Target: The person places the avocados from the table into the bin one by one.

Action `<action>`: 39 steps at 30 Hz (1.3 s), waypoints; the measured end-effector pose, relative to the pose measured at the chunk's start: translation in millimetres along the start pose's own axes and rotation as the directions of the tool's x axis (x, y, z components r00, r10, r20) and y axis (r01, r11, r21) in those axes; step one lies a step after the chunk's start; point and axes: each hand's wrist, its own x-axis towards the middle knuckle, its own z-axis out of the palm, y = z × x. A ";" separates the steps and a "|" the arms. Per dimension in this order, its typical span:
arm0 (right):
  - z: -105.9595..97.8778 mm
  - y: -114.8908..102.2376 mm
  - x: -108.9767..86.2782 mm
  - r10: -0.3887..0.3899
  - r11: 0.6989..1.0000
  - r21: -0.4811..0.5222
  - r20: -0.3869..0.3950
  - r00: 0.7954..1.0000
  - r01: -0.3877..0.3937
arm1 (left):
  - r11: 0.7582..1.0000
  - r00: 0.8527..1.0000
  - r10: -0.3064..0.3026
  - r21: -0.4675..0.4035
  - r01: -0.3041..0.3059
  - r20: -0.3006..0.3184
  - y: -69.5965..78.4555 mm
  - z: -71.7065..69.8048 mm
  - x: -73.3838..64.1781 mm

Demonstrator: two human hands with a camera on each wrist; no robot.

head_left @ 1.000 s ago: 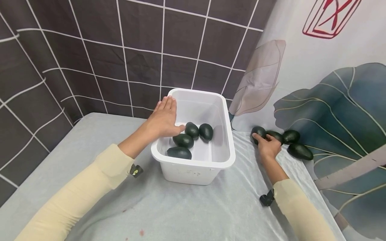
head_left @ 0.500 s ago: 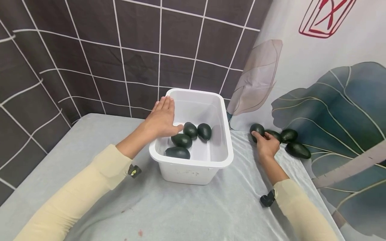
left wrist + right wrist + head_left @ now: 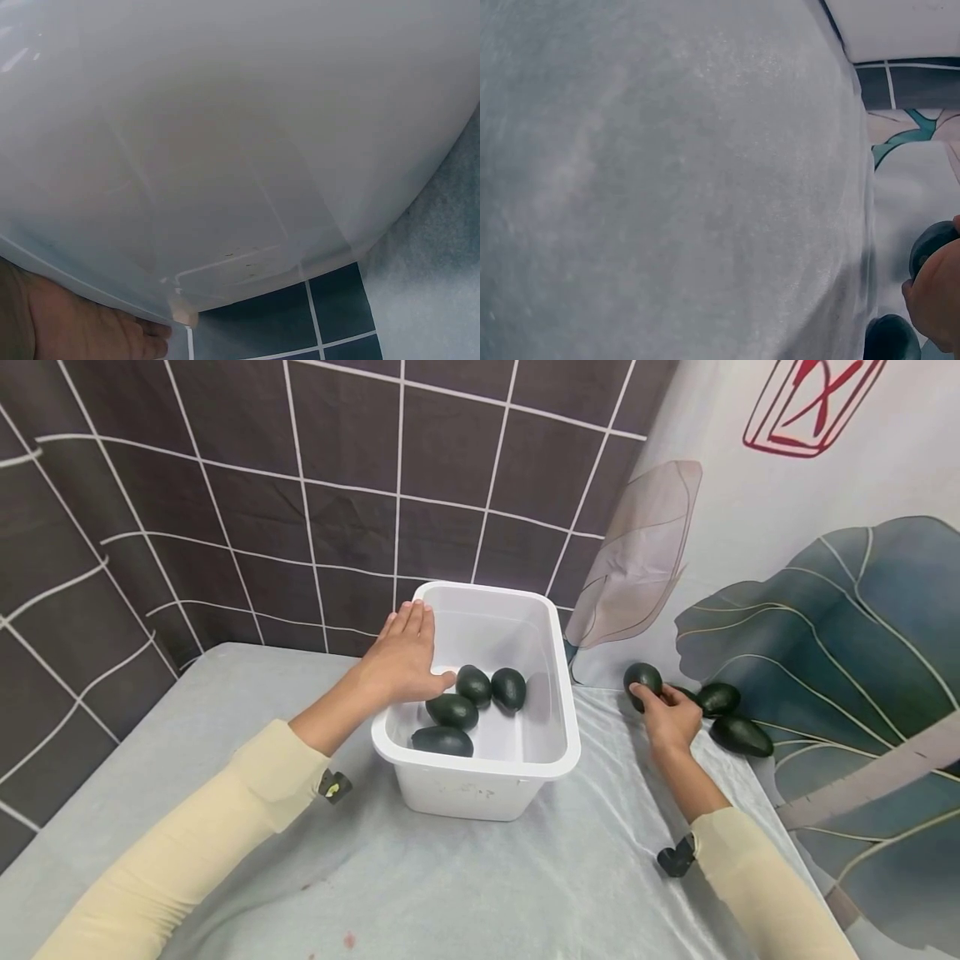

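Note:
In the head view my left hand (image 3: 401,660) rests on the left rim of a white plastic bin (image 3: 476,793), fingers straight and thumb reaching over the inside. Several dark green avocados (image 3: 452,712) lie on the bin's floor. To the right of the bin, my right hand (image 3: 672,718) pinches an avocado (image 3: 642,683) between thumb and fingers. Behind that hand, another avocado (image 3: 686,693) is mostly hidden. The left wrist view shows the bin's outer wall (image 3: 225,150) with my fingers along its edge. In the right wrist view the held avocado (image 3: 930,247) is partly covered by my hand.
Two more avocados, one at the back (image 3: 718,699) and one nearer (image 3: 741,736), lie by the right edge of the cloth-covered table (image 3: 570,885). A dark gridded curtain (image 3: 345,527) hangs behind the bin, and a white patterned curtain (image 3: 795,560) borders the right side.
My right hand has tightened up around the avocado and shifted slightly right and up, covering more of the avocado behind it. My left hand stays on the bin rim.

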 end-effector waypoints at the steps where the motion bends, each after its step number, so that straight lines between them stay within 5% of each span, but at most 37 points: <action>1: -0.1 -0.1 0.2 0.001 1.000 0.002 0.000 1.000 -0.001 | 1.000 1.000 0.000 0.000 0.000 0.000 0.0 0.0 0.0; 20: 0.3 -12.5 -3.1 -0.007 0.999 0.045 0.069 0.998 0.004 | 1.000 1.000 -0.003 -0.008 0.003 -0.007 -0.5 0.7 -0.9; 39: 3.0 -40.4 -4.1 -0.064 0.996 0.072 0.059 0.996 0.060 | 1.000 1.000 0.003 -0.005 -0.003 -0.006 0.3 0.1 0.8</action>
